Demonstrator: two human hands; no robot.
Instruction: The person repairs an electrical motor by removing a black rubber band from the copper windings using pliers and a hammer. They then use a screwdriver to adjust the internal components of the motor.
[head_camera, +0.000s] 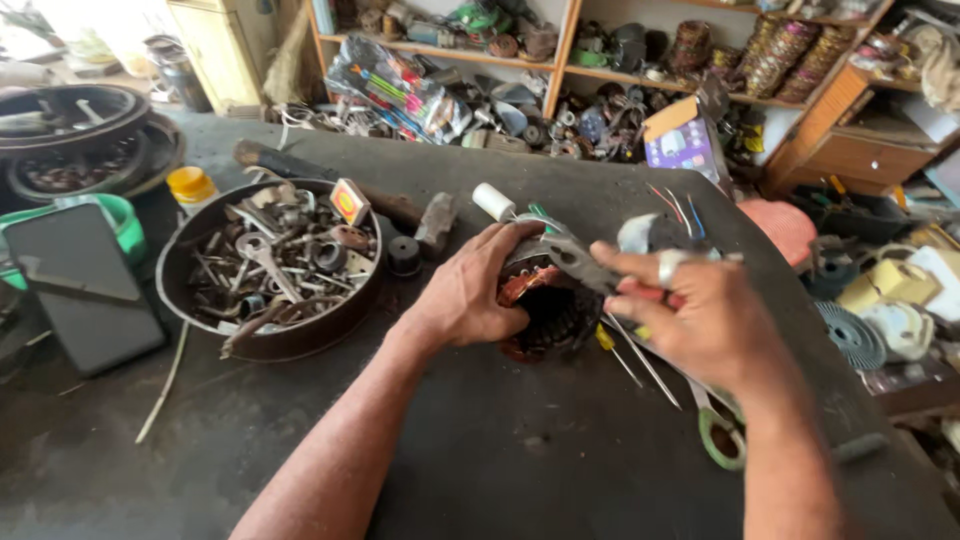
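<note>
Left hand (470, 292) is clamped over a motor stator (545, 310), copper windings showing under the palm, sitting near the middle of the dark workbench (500, 450). Right hand (700, 310) comes in from the right side, fingers pinched on a small grey metal piece (575, 258) held right at the stator's top; a ring shows on one finger. Just beneath that hand lie thin screwdrivers (640, 365), and green-handled scissors (720, 435) sit toward the bench's right edge.

Toward the left edge, a round black pan (270, 345) is heaped with wrenches, nuts and scrap metal, and a small square card in red and yellow (349, 202) stands propped on its far rim. Beyond it, a yellow-capped jar (190, 185) sits at the far-left corner. A white cylinder (492, 201) lies near the far edge, just beyond the left hand. At the far-right corner, a purple and white carton with an open brown flap (682, 145) leans against the shelves. Off the left edge, a flat dark grey slab (80, 285) rests on a green tub (122, 215).
</note>
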